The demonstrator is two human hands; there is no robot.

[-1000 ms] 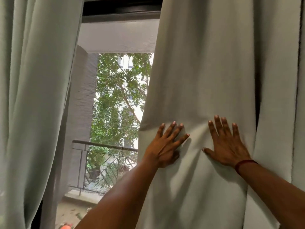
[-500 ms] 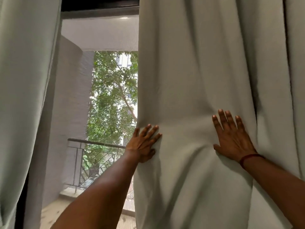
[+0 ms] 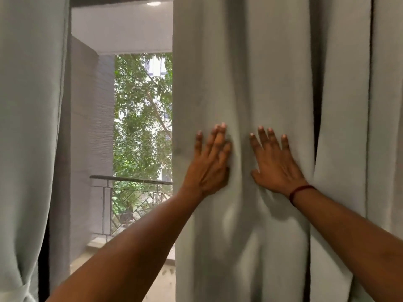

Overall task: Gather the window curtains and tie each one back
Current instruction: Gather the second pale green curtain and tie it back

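Observation:
A pale grey-green right curtain [image 3: 257, 73] hangs in folds over the right half of the window. My left hand [image 3: 210, 164] lies flat on it near its left edge, fingers spread and pointing up. My right hand [image 3: 273, 164], with a red thread at the wrist, presses flat on the same curtain just to the right. A bunched fold of cloth stands between the two hands. Neither hand grips the cloth. The left curtain [image 3: 28, 127] hangs at the far left and looks cinched by a tie-back [image 3: 18, 289] near the bottom corner.
Between the curtains the window opening shows a balcony with a metal railing [image 3: 130, 182], a grey wall [image 3: 87, 138] and green trees [image 3: 141, 116] beyond. More folds of curtain [image 3: 381, 127] fill the far right edge.
My left hand has slid right along the curtain, from its left edge to close beside my right hand, bunching cloth between them. The view has shifted slightly.

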